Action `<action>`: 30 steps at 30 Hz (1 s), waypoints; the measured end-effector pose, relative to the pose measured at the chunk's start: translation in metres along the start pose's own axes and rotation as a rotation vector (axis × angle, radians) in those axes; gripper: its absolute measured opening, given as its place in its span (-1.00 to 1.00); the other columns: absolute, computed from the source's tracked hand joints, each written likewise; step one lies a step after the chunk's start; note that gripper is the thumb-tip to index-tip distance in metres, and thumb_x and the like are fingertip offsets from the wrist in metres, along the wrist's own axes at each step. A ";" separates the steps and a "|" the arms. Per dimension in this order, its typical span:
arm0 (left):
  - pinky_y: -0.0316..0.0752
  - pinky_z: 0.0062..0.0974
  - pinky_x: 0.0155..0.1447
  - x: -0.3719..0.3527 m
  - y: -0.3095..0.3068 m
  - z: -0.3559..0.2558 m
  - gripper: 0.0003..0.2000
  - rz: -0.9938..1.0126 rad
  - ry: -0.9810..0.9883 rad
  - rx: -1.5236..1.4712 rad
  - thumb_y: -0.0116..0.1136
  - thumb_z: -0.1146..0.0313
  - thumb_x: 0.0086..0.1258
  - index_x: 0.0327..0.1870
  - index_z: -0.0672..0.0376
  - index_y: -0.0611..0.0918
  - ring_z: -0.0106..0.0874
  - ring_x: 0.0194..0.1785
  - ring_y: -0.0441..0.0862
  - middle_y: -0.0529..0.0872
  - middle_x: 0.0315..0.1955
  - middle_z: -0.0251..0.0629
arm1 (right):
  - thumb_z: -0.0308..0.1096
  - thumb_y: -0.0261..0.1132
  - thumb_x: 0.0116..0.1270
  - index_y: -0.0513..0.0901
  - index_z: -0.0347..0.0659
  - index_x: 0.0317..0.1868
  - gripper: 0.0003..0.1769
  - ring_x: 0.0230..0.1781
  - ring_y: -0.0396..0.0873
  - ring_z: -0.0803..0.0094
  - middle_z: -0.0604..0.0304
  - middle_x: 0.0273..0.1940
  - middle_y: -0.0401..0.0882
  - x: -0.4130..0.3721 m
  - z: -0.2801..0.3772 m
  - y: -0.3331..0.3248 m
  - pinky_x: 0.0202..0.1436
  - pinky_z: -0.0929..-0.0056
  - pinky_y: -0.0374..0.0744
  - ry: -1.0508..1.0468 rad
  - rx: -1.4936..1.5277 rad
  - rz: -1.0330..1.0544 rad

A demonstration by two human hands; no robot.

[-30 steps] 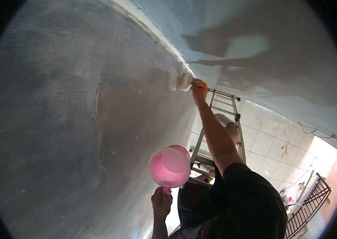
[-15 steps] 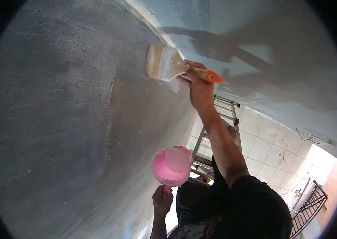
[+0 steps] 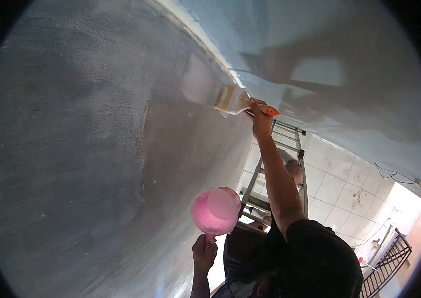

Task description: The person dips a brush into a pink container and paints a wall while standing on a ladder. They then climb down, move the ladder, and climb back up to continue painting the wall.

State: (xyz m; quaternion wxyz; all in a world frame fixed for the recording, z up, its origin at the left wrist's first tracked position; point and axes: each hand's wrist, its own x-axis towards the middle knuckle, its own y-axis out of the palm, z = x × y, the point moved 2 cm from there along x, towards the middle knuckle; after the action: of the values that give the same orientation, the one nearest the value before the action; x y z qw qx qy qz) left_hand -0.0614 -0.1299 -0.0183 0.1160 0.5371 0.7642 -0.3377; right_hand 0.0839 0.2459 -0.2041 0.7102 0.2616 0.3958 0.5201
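The right hand (image 3: 261,121) is closed around the handle of a wide brush (image 3: 230,101), near the upper middle of the frame. The arm is stretched out, seemingly to reach the pale seam (image 3: 209,45) where the grey wall (image 3: 86,149) meets the other wall (image 3: 369,94). The bristles point left, toward the grey wall, an angle that suits laying their broad edge along it; whether they touch it I cannot tell.

Well apart from it, at lower middle, the left hand (image 3: 204,256) is clamped on the short handle of a pink dipper (image 3: 213,213). The handle points down the frame, so the fingers stay off the bowl, probably to keep its mouth free for the brush. The ladder (image 3: 304,193) stands beneath the outstretched arm, with a leg (image 3: 294,171) on it, likely for height above the tiled floor (image 3: 337,191).
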 end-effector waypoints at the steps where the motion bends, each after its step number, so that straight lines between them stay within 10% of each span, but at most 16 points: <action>1: 0.12 -0.64 -0.65 -0.001 -0.001 0.001 -0.84 0.001 0.009 0.008 -0.03 0.32 0.40 -0.28 0.25 0.44 -0.64 -0.74 0.25 0.38 -0.71 -0.44 | -0.38 0.28 0.22 0.58 -0.25 -0.11 -0.77 -0.20 0.62 0.34 0.12 -0.18 0.61 0.005 -0.002 -0.002 -0.14 0.34 0.64 -0.033 -0.095 -0.060; 6: 0.12 -0.66 -0.64 -0.001 0.003 0.005 -0.86 -0.017 0.012 0.041 -0.03 0.35 0.39 -0.29 0.24 0.45 -0.65 -0.72 0.25 0.38 -0.70 -0.46 | -0.39 0.28 0.21 0.63 -0.24 -0.24 -0.86 -0.33 0.62 0.47 0.20 -0.29 0.64 0.015 -0.005 0.028 -0.26 0.49 0.63 -0.249 -0.763 -0.133; 16: 0.15 -0.68 -0.60 -0.010 0.007 0.007 -0.83 -0.015 0.006 -0.036 0.01 0.30 0.38 -0.31 0.23 0.46 -0.67 -0.68 0.29 0.41 -0.67 -0.47 | -0.40 0.27 0.26 0.58 -0.27 -0.17 -0.83 -0.17 0.60 0.41 0.15 -0.19 0.60 -0.072 0.153 0.192 -0.16 0.31 0.71 -0.225 0.059 0.292; 30: 0.17 -0.69 -0.61 -0.021 0.002 0.015 -0.82 -0.076 -0.107 -0.080 -0.02 0.33 0.40 -0.32 0.29 0.46 -0.67 -0.68 0.31 0.42 -0.69 -0.44 | -0.43 0.26 0.24 0.58 -0.25 -0.11 -0.79 -0.21 0.59 0.39 0.18 -0.20 0.58 0.015 -0.030 -0.059 -0.12 0.30 0.68 -0.003 -0.192 -0.089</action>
State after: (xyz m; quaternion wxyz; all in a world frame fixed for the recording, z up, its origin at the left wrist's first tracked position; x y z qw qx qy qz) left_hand -0.0543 -0.1545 -0.0192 0.1653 0.4838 0.7897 -0.3392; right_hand 0.0921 0.2395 -0.2713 0.7549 0.1755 0.3544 0.5232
